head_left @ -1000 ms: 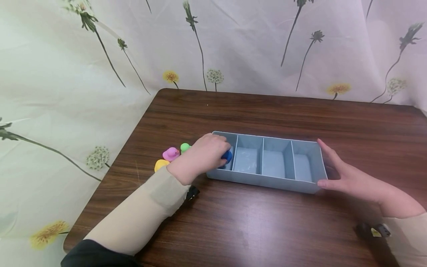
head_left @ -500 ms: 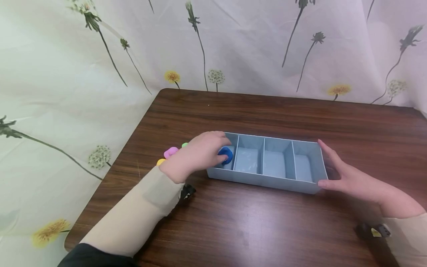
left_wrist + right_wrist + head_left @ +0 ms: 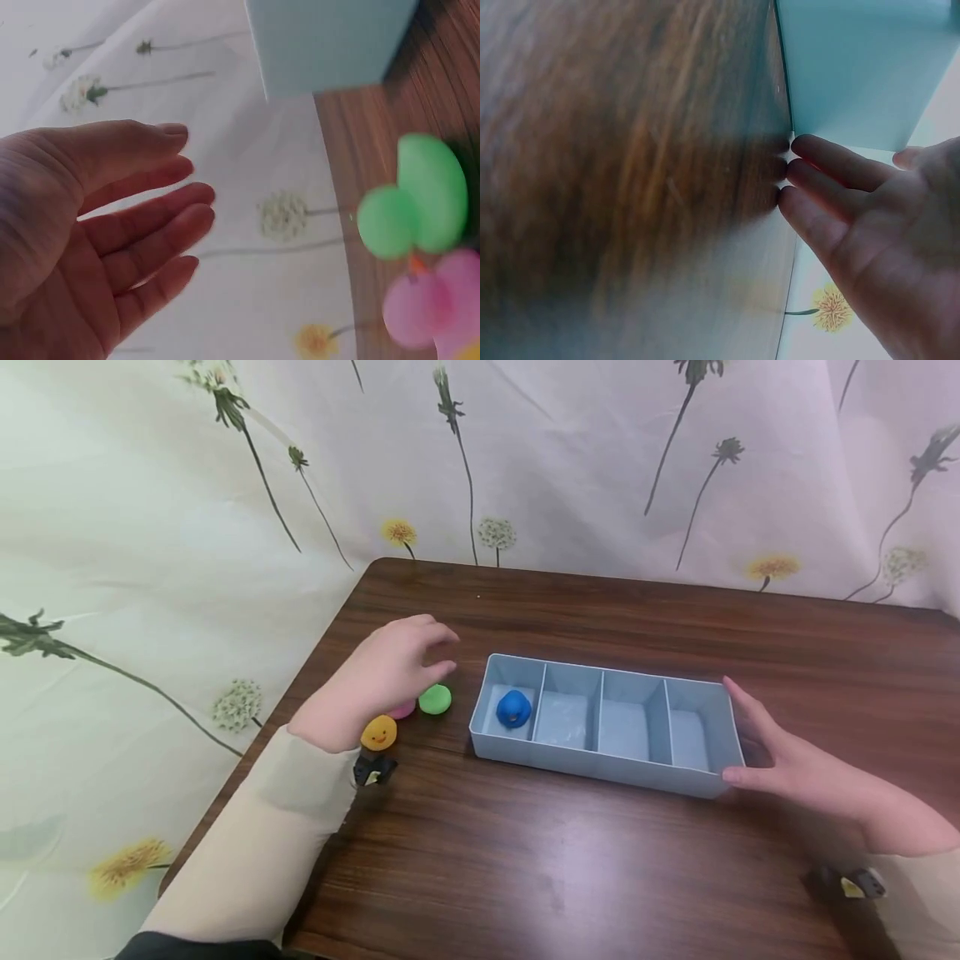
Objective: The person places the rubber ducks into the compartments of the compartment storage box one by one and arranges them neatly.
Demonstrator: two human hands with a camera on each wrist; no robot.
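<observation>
A blue rubber duck (image 3: 513,708) sits in the leftmost compartment of a light blue divided box (image 3: 592,763). My left hand (image 3: 382,672) is in the air left of the box, fingers loosely bent, holding nothing. Below it on the table are a green duck (image 3: 435,699), a pink duck (image 3: 402,710) partly hidden by the hand, and a yellow duck (image 3: 378,732) by the wrist. At the box's right end, my right hand (image 3: 806,768) spreads thumb and index finger to the two corners; in the right wrist view its other fingertips (image 3: 786,196) rest low by the table.
The box's other three compartments show bare floors. A dark wood-grain table (image 3: 465,860) carries everything. Behind it and along its left side hangs a pale cloth (image 3: 570,477) printed with dandelions. Both forearms reach in over the table's near part.
My left hand has let go of the blue duck inside the leftmost compartment and moved left, out over the other ducks. The right hand stays at the box's right end.
</observation>
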